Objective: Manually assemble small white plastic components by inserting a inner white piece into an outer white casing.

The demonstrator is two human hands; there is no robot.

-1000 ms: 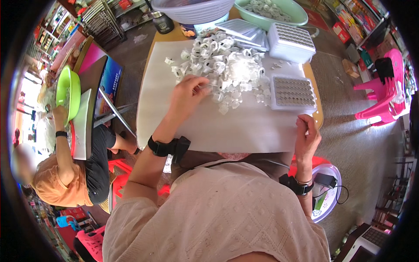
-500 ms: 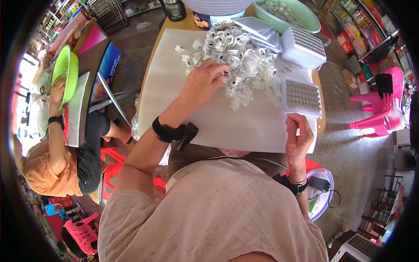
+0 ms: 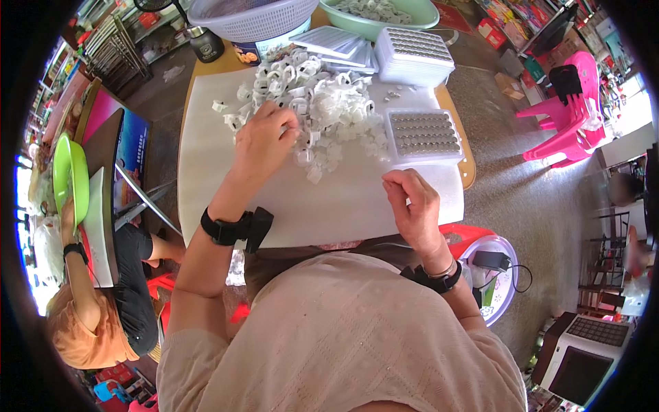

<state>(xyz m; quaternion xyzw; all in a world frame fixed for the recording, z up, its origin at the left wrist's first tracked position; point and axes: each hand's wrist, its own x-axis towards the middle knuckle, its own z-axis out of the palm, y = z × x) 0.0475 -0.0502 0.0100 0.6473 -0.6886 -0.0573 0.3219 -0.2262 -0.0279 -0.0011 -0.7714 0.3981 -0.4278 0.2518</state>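
Observation:
On the white-covered table, a heap of small white plastic parts (image 3: 336,96) lies in front of me, some ring-shaped with dark openings. My left hand (image 3: 264,141) is at the heap's near left side, its fingers curled together; whatever is between them is hidden. My right hand (image 3: 415,209) hovers over the sheet's near right part, thumb and forefinger pinched, and I cannot make out anything in the pinch. Just beyond it sits a clear plastic tray (image 3: 424,134) with rows of small metallic pieces. A few loose small bits (image 3: 392,95) lie behind that tray.
Stacked trays (image 3: 414,58), flat clear lids (image 3: 333,41), a lavender basket (image 3: 254,24) and a pale green basin (image 3: 384,24) line the far side. A dark flask (image 3: 205,45) stands far left. Another person (image 3: 86,316) reaches into a green basin (image 3: 71,175) at left.
The whole view has shifted, so the table appears farther left. My right hand has drawn slightly away from the tray toward me. My left hand stays at the heap, fingers still curled.

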